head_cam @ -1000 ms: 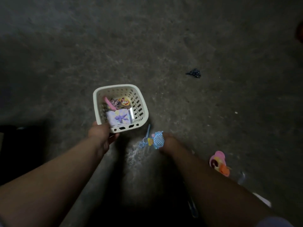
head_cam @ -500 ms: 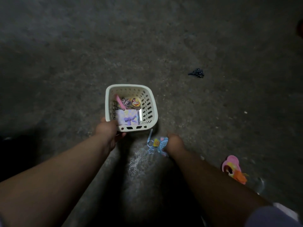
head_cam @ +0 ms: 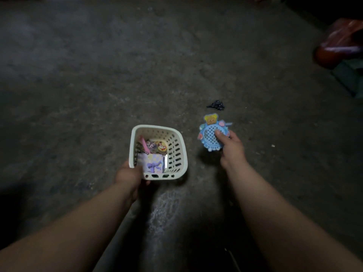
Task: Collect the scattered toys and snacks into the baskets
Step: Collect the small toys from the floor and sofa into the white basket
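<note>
Most of the left hand (head_cam: 128,174)'s fingers are hidden by the wall of the basket (head_cam: 158,127) at its near corner. The fingers of the right hand (head_cam: 232,149) are out of sight behind the blue toy (head_cam: 209,137). A dark thing (head_cam: 216,105) on the floor is too small to identify. The right edge cuts off a blurred red-orange shape (head_cam: 341,44).

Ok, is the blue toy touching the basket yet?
Apart. The head view shows bare floor between the blue toy, in the right hand, and the basket.
</note>
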`<state>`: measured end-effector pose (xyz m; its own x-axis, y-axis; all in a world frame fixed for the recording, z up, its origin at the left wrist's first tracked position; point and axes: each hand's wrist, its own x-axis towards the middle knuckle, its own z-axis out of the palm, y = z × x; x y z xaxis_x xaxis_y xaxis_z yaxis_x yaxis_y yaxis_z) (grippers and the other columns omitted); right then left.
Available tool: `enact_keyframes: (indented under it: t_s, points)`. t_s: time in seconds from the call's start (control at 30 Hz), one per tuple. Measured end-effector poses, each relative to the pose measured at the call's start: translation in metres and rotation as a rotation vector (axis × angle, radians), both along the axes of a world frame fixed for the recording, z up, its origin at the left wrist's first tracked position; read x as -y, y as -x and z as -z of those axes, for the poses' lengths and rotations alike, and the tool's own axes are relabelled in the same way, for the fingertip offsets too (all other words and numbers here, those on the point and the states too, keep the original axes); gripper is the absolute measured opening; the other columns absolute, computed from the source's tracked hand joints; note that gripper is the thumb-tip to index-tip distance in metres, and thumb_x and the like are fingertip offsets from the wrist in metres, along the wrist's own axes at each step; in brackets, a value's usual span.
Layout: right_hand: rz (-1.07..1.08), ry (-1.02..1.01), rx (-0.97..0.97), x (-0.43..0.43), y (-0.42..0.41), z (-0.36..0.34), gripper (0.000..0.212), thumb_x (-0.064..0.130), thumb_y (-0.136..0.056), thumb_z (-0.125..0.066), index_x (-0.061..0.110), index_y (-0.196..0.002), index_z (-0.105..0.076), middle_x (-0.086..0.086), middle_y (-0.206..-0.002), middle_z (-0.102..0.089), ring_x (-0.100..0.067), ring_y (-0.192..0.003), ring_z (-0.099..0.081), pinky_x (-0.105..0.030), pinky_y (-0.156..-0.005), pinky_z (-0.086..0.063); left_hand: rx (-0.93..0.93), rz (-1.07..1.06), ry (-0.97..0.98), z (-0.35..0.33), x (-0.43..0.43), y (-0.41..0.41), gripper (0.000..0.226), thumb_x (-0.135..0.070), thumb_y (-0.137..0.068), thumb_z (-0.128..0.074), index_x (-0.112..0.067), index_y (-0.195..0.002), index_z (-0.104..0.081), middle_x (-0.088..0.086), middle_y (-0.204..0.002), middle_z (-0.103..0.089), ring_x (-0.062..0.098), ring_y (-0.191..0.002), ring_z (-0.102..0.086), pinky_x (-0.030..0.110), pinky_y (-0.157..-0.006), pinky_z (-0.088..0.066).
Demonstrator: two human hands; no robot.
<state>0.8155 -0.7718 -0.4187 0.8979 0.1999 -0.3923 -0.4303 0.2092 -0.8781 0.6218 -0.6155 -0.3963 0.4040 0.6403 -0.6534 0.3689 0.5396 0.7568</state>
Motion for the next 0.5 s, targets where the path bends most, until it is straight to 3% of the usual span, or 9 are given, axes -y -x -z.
enact_keyframes:
  t_s: [0.13,0.27,0.33,0.4,0.5]
  points:
    - [-0.118,-0.297,-0.049,-0.001,-0.008,-0.042,0.040,0.000,-0.077,-0.059,0.001,-0.116,-0.057,-0.020,-0.112,-0.064,-0.032,-0.103,-0.063,-0.047,-0.100,-0.047,-0.001,0.048,0.023,-0.001,0.003,-0.004,0.016,-0.013,-0.097,-0.048,-0.019,-0.084,-0.056,-0.004,-0.039,-0.059,0.008,-0.029,-0.052,0.018,-0.034,-0.043]
    - [-0.227,-0.448,-0.125,-0.011,-0.001,-0.056,0.035,0.004,-0.074,-0.057,0.009,-0.108,-0.060,-0.019,-0.112,-0.065,-0.035,-0.110,-0.059,-0.052,-0.103,-0.042,-0.018,0.075,0.063,-0.004,0.009,-0.005,0.021,-0.008,-0.097,-0.047,-0.019,-0.080,-0.053,0.002,-0.047,-0.061,0.007,-0.028,-0.053,0.018,-0.033,-0.045]
    - [-0.297,-0.396,-0.155,-0.017,0.006,-0.051,0.031,0.001,-0.075,-0.058,0.011,-0.104,-0.059,-0.022,-0.115,-0.064,-0.038,-0.109,-0.060,-0.054,-0.100,-0.044,-0.030,0.097,0.070,-0.004,0.010,-0.004,0.025,-0.004,-0.096,-0.044,-0.019,-0.079,-0.052,0.006,-0.059,-0.060,0.006,-0.029,-0.053,0.018,-0.033,-0.046]
    - [-0.359,-0.267,-0.190,-0.022,0.015,-0.048,0.026,-0.002,-0.078,-0.059,0.011,-0.100,-0.058,-0.026,-0.118,-0.061,-0.042,-0.109,-0.059,-0.056,-0.097,-0.044,-0.036,0.117,0.064,-0.003,0.010,-0.003,0.023,-0.007,-0.097,-0.045,-0.020,-0.079,-0.053,0.001,-0.048,-0.061,0.006,-0.030,-0.054,0.018,-0.033,-0.047]
    - [-0.391,0.046,-0.164,-0.031,0.027,-0.042,0.013,-0.003,-0.089,-0.053,0.009,-0.095,-0.055,-0.021,-0.104,-0.064,-0.032,-0.091,-0.064,-0.047,-0.086,-0.053,-0.032,0.148,0.053,-0.003,0.011,-0.004,0.021,-0.011,-0.097,-0.047,-0.020,-0.079,-0.053,-0.007,-0.037,-0.058,0.005,-0.030,-0.054,0.018,-0.034,-0.046]
